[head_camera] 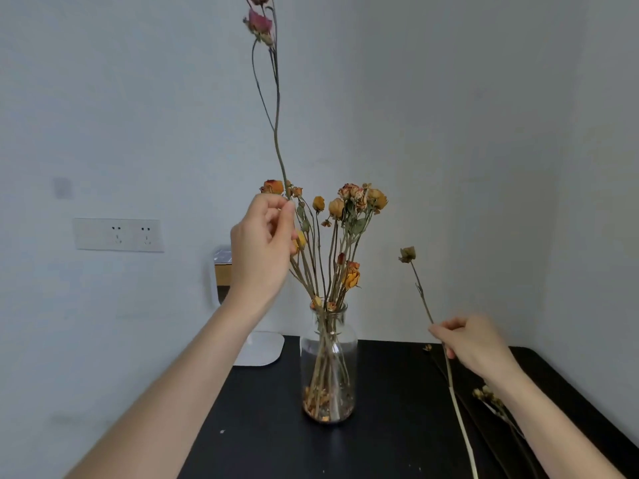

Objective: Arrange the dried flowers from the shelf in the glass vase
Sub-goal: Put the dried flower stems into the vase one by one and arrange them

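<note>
The vase stands upright on the black table. Orange flowers stand up in it. The left hand pinches a long stem beside them. It points straight up, with a pink bloom on top. The right hand pinches a second stem, which leans up and left. More stems lie flat on the table to the right.

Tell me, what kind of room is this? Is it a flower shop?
Probably an ordinary room at home or in an office, not a shop: there is a plain white wall with a wall socket, a black table in the corner, and just one glass vase of dried flowers.
</note>
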Motion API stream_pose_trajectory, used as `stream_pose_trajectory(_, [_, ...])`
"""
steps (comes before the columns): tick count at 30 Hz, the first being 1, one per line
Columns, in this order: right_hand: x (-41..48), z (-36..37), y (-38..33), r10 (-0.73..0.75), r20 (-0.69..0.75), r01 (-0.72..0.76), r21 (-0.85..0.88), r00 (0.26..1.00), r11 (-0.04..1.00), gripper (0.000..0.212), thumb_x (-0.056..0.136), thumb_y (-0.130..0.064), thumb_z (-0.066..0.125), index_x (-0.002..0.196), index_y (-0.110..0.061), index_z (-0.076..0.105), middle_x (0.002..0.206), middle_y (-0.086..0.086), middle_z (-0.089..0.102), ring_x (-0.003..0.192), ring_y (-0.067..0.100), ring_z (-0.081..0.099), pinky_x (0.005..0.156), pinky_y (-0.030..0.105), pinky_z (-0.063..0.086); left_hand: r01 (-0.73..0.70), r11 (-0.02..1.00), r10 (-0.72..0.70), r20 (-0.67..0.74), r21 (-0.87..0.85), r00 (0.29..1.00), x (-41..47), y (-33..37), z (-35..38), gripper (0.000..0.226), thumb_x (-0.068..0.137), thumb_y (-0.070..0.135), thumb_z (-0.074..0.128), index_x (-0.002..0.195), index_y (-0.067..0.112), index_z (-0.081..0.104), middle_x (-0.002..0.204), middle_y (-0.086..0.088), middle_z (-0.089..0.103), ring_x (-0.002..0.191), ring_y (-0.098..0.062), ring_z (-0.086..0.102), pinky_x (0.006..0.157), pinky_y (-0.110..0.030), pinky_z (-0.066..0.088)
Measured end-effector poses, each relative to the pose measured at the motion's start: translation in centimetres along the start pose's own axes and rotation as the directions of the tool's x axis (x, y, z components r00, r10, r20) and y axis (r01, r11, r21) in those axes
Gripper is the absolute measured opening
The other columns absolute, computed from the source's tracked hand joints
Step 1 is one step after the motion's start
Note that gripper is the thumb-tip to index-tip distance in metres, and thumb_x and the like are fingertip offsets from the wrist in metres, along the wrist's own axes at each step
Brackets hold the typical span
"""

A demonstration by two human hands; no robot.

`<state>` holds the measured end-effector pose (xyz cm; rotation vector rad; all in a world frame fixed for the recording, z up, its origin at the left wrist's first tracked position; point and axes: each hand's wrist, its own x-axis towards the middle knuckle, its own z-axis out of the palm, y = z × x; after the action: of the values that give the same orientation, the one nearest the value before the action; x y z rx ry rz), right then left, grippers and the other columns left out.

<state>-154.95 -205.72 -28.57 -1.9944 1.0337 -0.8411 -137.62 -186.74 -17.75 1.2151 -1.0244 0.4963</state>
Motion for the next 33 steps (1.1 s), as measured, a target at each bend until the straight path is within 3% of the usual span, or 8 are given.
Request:
stream_pose_trajectory(7, [-0.2,0.3,0.0,0.008,0.008,-0.008,-0.018,1.0,1.0,0.014,0.088,-0.024,0.06,0.077,-0.019,0.055,0.059,0.003,0.056,0.06,0.015,0.057,0.053,0.022,0.037,-0.059,0.998,0.059,-0.086,0.0,0.995,2.8,0.6,0.2,0.009,0.096,0.019,0.049,0.09,0.014,0.054,0.061,0.008,0.054,0.046,0.0,0.05,0.046,-0.013,0.041])
stream_pose_trajectory(20, [-0.1,0.7,0.6,0.011,0.005,-0.011,-0.031,1.0,0.999,0.012,0.088,-0.024,0.061,0.078,-0.018,0.057,0.059,0.003,0.058,0.059,0.014,0.058,0.053,0.02,0.037,-0.029,0.992,0.033,-0.029,0.123,0.999,2.6,-2.2,2.5,0.008,0.096,0.018,0.047,0.094,0.014,0.054,0.062,0.014,0.054,0.055,-0.002,0.052,0.061,-0.021,0.045])
stream_pose_trajectory(25, [0.0,0.8,1.0,0.017,0.012,-0.017,-0.043,1.0,0.999,0.01,0.088,-0.024,0.06,0.082,-0.016,0.058,0.06,0.003,0.059,0.059,0.013,0.058,0.053,0.02,0.037,-0.006,0.986,0.005,0.006,0.164,1.0,2.4,-3.2,2.9,0.008,0.096,0.019,0.047,0.091,0.017,0.053,0.062,0.013,0.056,0.049,0.006,0.052,0.052,-0.005,0.04])
stream_pose_trajectory(31, [0.2,1.3,1.3,0.024,0.014,-0.024,-0.038,1.0,0.999,0.01,0.088,-0.026,0.06,0.082,-0.019,0.058,0.06,0.002,0.059,0.061,0.013,0.06,0.051,0.019,0.036,-0.011,0.976,-0.005,0.073,0.217,0.997,1.6,-3.6,3.3,0.008,0.096,0.017,0.047,0.089,0.016,0.052,0.06,0.011,0.057,0.049,0.002,0.052,0.064,-0.021,0.043])
stream_pose_trajectory(33, [0.2,1.4,1.4,0.025,0.012,-0.025,-0.032,1.0,0.999,0.011,0.088,-0.026,0.061,0.079,-0.02,0.056,0.059,0.002,0.059,0.061,0.014,0.06,0.052,0.02,0.037,-0.015,0.965,-0.018,0.123,0.263,0.992,1.3,-3.8,3.3,0.008,0.096,0.017,0.048,0.089,0.017,0.052,0.06,0.001,0.061,0.048,0.006,0.054,0.068,-0.022,0.044])
